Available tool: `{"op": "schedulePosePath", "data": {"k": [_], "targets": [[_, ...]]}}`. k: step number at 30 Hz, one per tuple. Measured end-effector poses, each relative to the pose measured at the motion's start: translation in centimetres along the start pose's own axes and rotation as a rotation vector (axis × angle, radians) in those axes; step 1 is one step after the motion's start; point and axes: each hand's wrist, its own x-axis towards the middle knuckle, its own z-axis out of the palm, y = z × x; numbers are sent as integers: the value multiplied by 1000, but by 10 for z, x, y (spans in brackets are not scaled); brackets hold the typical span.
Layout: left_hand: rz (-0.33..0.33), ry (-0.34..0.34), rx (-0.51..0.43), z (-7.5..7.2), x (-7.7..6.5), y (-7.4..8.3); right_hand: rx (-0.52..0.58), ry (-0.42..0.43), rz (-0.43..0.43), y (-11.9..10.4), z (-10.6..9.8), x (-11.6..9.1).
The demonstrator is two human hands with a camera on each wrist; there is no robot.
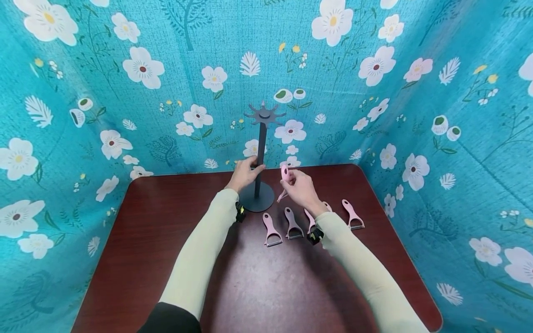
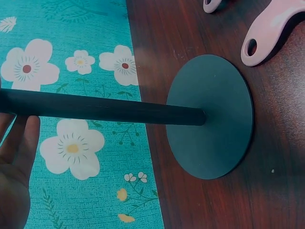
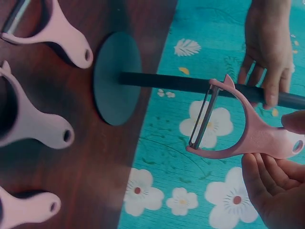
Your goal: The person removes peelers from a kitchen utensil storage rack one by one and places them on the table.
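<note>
A dark grey stand (image 1: 262, 143) has a round flat base and a top ringed with hooks. My left hand (image 1: 244, 175) holds its pole partway up, thumb on one side and fingers behind, as the right wrist view shows. To the right of the pole, my right hand (image 1: 304, 188) pinches a pink Y-shaped peeler (image 3: 264, 138) by its handle. That handle's holed end points up in the head view, the blade end hangs lower. Seen from the right wrist, the blade overlaps the pole. No peeler hangs on the hooks.
On the dark red table (image 1: 175, 259), a pink peeler (image 1: 269, 228), a greyish-mauve peeler (image 1: 293, 222) and another pink peeler (image 1: 351, 212) lie near the base. More pink peelers are partly hidden under my right forearm. A blue floral curtain (image 1: 187, 92) closes off the back and sides.
</note>
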Motion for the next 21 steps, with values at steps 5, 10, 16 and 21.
{"op": "schedulePosePath", "data": {"k": [5, 10, 16, 21], "targets": [[-2, 5, 47, 2, 0, 0, -26, -32, 8, 4, 14, -7], [4, 18, 66, 3, 0, -1, 4, -84, 64, 5, 28, -15], [-1, 27, 69, 4, 1, -1, 7, -163, 139, 3, 44, -22], [4, 36, 68, 5, 0, -1, -14, -198, 175, 1, 56, -26]]}}
